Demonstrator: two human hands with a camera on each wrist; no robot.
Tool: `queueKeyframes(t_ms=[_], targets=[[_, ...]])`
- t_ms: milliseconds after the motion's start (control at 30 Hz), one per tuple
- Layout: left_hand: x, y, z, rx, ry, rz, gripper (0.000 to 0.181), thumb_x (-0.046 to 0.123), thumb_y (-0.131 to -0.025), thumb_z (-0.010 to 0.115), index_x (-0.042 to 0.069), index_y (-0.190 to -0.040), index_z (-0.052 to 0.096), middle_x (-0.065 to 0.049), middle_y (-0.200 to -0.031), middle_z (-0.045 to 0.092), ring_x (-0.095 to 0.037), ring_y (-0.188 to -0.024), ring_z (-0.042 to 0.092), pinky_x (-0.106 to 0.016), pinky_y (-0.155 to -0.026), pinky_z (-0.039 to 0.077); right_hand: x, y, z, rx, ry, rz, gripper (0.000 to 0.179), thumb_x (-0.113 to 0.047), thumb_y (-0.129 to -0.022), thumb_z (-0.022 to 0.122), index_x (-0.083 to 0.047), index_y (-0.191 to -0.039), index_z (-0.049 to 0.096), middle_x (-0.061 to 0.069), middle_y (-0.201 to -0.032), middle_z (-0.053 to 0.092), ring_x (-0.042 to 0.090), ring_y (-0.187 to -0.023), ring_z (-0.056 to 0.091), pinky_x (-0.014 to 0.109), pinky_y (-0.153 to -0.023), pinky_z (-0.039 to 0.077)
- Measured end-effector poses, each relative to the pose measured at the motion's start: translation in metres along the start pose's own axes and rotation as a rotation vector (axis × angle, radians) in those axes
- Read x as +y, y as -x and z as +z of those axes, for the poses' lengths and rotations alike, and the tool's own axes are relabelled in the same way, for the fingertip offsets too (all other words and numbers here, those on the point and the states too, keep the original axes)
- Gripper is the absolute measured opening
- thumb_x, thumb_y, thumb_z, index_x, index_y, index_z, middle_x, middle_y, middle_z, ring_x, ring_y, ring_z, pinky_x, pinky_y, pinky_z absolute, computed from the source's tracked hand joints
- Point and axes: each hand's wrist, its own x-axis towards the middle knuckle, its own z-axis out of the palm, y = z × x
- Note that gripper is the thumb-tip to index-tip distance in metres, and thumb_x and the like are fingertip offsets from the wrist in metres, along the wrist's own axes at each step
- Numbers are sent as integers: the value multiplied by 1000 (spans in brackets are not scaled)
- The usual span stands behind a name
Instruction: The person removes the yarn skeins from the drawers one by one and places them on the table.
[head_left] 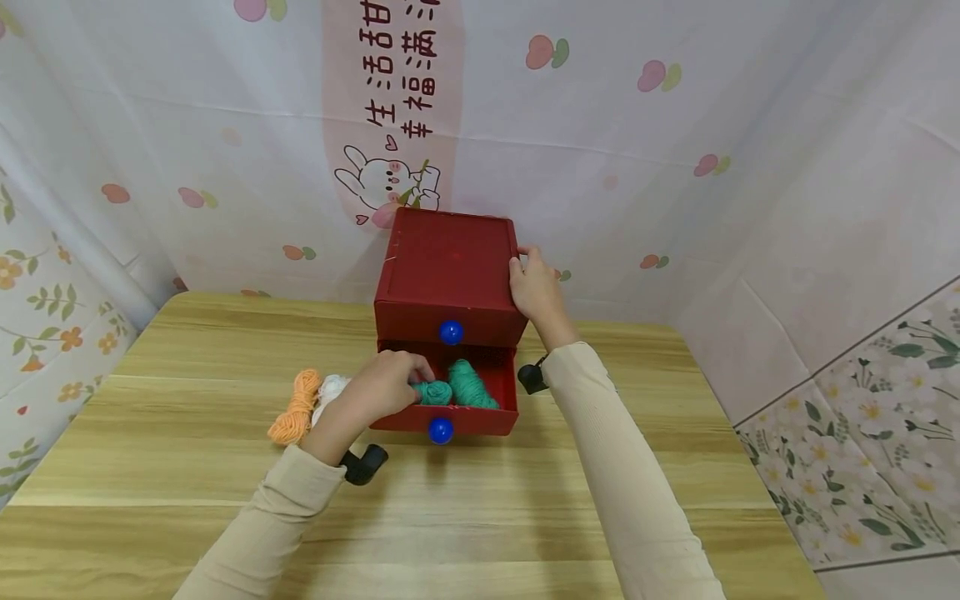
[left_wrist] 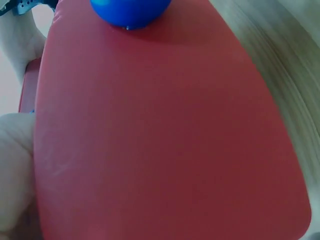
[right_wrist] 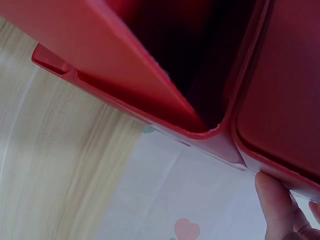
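Note:
A red two-drawer box (head_left: 454, 258) stands against the back cloth, its lower drawer (head_left: 480, 422) pulled out and its upper drawer closed. My left hand (head_left: 382, 385) reaches over the drawer's left side, fingers bent down and gripping a small green yarn skein (head_left: 435, 392). A larger green yarn skein (head_left: 472, 387) lies to its right inside the drawer. The drawer's red front (left_wrist: 165, 130) fills most of the left wrist view, with only part of the hand showing. My right hand (head_left: 536, 283) presses against the box's upper right side, thumb (right_wrist: 274, 200) at its edge.
Left of the drawer, an orange yarn skein (head_left: 298, 408) and a white yarn skein (head_left: 330, 390) lie on the wooden table (head_left: 187, 417), the white one partly behind my left forearm. Blue knobs (head_left: 441, 431) stick out from both drawer fronts. A patterned cloth (head_left: 600, 142) hangs close behind the box.

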Motion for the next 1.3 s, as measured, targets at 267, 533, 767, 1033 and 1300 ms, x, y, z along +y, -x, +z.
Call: queueKeyframes(t_ms=[267,533,767,1033,1300], targets=[[1,0,-3,6,22,-12,20,0,-83,60,6,-100,68,-7,-85,67,-17,-73,58,-27,-63,46,0,0,0,-10,2,1,47,-31,-101,30,-10,-143,30,18,-131,51,32,-110,54,46,-92,43],[6,3,-7,-176,-135,12,19,19,-89,61,11,-105,67,-4,-101,68,-22,-90,61,-42,-88,40,0,-1,0,-13,1,7,47,-32,-101,30,-11,-143,30,18,-133,50,33,-111,53,47,-93,43],[9,0,-10,-299,-203,24,22,23,-93,55,12,-109,65,-1,-102,66,-21,-97,59,-42,-89,33,0,0,-1,-12,6,16,47,-33,-101,30,-12,-143,30,18,-133,50,33,-113,53,47,-93,42],[8,-1,-11,-318,-210,21,25,28,-95,51,12,-110,64,1,-98,66,-22,-98,59,-44,-91,31,0,0,-1,-12,8,14,47,-33,-101,30,-12,-143,30,18,-133,50,33,-112,53,47,-93,42],[2,-1,-11,-280,-123,88,32,36,-93,53,12,-111,63,-1,-100,67,-24,-101,59,-50,-96,29,1,0,0,1,7,6,47,-32,-101,31,-11,-142,31,18,-132,51,32,-111,54,47,-92,43]])
